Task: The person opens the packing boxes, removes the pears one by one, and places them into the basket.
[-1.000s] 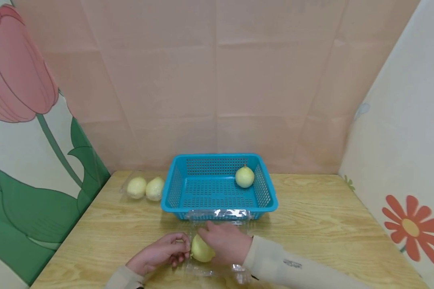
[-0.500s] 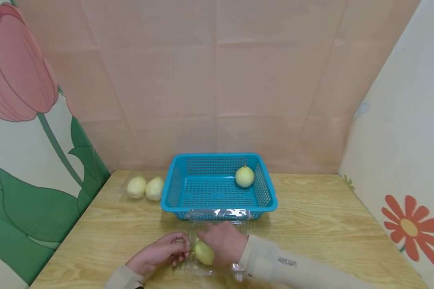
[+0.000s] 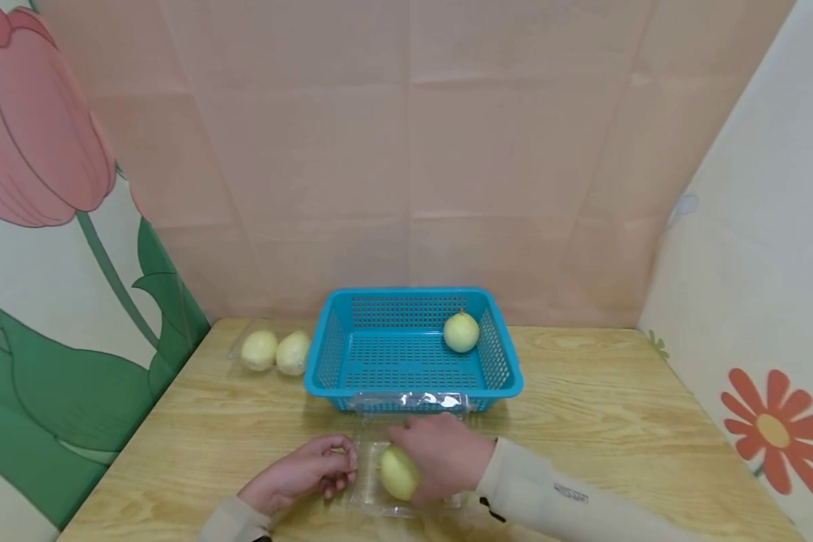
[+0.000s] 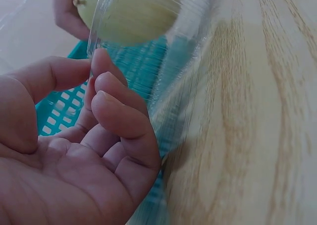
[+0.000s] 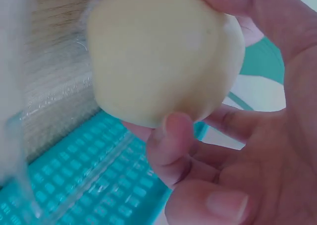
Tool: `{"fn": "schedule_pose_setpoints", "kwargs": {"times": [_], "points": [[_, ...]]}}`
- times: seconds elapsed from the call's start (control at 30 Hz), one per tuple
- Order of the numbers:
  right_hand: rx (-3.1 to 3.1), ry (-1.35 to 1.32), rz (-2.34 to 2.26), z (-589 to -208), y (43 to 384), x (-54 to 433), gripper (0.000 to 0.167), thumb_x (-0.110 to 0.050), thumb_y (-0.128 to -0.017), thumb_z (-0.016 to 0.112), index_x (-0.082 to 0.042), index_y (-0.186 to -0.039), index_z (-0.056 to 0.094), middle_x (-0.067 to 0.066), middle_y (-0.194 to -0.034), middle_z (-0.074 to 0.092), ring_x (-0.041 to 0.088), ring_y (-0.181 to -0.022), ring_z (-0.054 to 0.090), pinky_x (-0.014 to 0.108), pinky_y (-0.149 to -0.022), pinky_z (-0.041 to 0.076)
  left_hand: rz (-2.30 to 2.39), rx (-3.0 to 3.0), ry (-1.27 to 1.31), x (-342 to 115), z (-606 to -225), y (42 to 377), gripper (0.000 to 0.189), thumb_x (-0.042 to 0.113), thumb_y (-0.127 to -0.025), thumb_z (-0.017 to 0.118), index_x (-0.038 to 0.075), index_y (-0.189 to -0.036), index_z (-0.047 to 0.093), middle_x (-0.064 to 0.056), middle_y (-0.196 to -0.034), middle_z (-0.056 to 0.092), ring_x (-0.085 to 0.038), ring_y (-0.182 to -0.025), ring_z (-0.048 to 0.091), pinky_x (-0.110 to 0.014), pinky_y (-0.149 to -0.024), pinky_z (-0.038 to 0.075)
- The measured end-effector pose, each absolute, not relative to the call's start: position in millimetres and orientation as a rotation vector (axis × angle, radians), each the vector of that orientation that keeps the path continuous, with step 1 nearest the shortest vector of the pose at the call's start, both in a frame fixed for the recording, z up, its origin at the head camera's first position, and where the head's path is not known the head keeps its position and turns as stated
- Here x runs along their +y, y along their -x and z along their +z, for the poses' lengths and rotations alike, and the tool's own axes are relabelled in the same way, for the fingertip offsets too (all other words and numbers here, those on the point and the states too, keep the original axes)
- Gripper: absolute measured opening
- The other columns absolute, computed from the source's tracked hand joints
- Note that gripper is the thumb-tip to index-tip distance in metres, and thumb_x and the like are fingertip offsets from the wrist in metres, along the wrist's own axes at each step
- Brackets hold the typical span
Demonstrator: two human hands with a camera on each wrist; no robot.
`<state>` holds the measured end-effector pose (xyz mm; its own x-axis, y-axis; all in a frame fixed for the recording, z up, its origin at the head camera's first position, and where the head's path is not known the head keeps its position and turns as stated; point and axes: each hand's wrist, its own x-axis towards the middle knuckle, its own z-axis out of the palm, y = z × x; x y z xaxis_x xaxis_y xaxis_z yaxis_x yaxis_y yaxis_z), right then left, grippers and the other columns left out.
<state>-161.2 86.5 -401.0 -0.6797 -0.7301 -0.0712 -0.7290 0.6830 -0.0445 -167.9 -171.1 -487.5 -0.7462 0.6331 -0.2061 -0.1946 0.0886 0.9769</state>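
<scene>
Has two pears (image 3: 259, 350) packed middle left, grips bare pear (image 3: 397, 474) lower center in curled right fingers (image 5: 171, 143), pinches clear tray (image 3: 371, 489) by edge with left fingers (image 4: 124, 121), leaves last loose pear (image 3: 461, 333) in blue basket (image 3: 393, 354).

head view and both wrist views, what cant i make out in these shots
Head view: right side of the held pear, hidden by the right hand.
Head view: whether the held pear touches the clear container; its own body hides its underside.
Head view: lettering on the right sleeve, too small and blurred to read.
Left wrist view: part of the held pear, cut off by the upper edge.
Right wrist view: part of the basket, cut off by picture edges.
</scene>
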Motion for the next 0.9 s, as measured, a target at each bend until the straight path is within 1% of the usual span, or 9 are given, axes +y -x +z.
{"fn": "schedule_pose_setpoints", "kwargs": {"times": [0.17, 0.4, 0.63, 0.8, 0.9], "points": [[2.803, 1.248, -0.117, -388.5, 154.7, 99.4, 0.068, -0.042, -0.058, 0.089, -0.022, -0.114, 0.057, -0.009, -0.088, 0.057, 0.002, -0.071, 0.052, 0.021, -0.056, 0.045, 1.726, 1.754, -0.429, -171.4, -486.4, 168.2, 0.004, 0.011, -0.097, 0.056, 0.007, -0.098, 0.055, 0.001, -0.084, 0.063, -0.007, -0.065, 0.051, -0.018, -0.054, 0.043], [2.794, 1.266, -0.23, -374.1, 147.9, 118.7, 0.067, -0.043, -0.058, 0.086, -0.024, -0.116, 0.057, -0.012, -0.092, 0.057, 0.001, -0.075, 0.053, 0.024, -0.06, 0.045, 1.725, 1.758, -0.397, -171.8, -484.3, 165.8, 0.005, 0.01, -0.096, 0.055, 0.006, -0.099, 0.056, -0.001, -0.085, 0.063, -0.009, -0.065, 0.05, -0.019, -0.055, 0.043], [2.83, 1.248, -0.303, -365.2, 141.2, 135.9, 0.065, -0.039, -0.057, 0.085, -0.023, -0.113, 0.056, -0.013, -0.091, 0.056, 0.002, -0.075, 0.051, 0.023, -0.056, 0.043, 1.727, 1.763, -0.382, -172.4, -485.4, 165.2, 0.004, 0.009, -0.096, 0.054, 0.006, -0.099, 0.055, -0.001, -0.085, 0.063, -0.009, -0.065, 0.05, -0.02, -0.055, 0.044], [2.847, 1.236, -0.326, -361.1, 136.8, 145.7, 0.064, -0.038, -0.056, 0.085, -0.024, -0.112, 0.056, -0.015, -0.091, 0.054, 0.002, -0.075, 0.049, 0.022, -0.056, 0.04, 1.734, 1.773, -0.389, -173.9, -484.9, 165.3, 0.004, 0.008, -0.096, 0.054, 0.007, -0.1, 0.055, -0.001, -0.085, 0.063, -0.009, -0.065, 0.051, -0.02, -0.056, 0.044], [2.855, 1.237, -0.335, -361.0, 135.3, 152.4, 0.066, -0.038, -0.056, 0.086, -0.023, -0.113, 0.056, -0.013, -0.093, 0.055, 0.001, -0.073, 0.049, 0.022, -0.057, 0.04, 1.737, 1.778, -0.393, -174.6, -482.5, 164.2, 0.004, 0.007, -0.096, 0.053, 0.008, -0.1, 0.056, -0.001, -0.085, 0.063, -0.009, -0.066, 0.05, -0.019, -0.056, 0.044]]}}
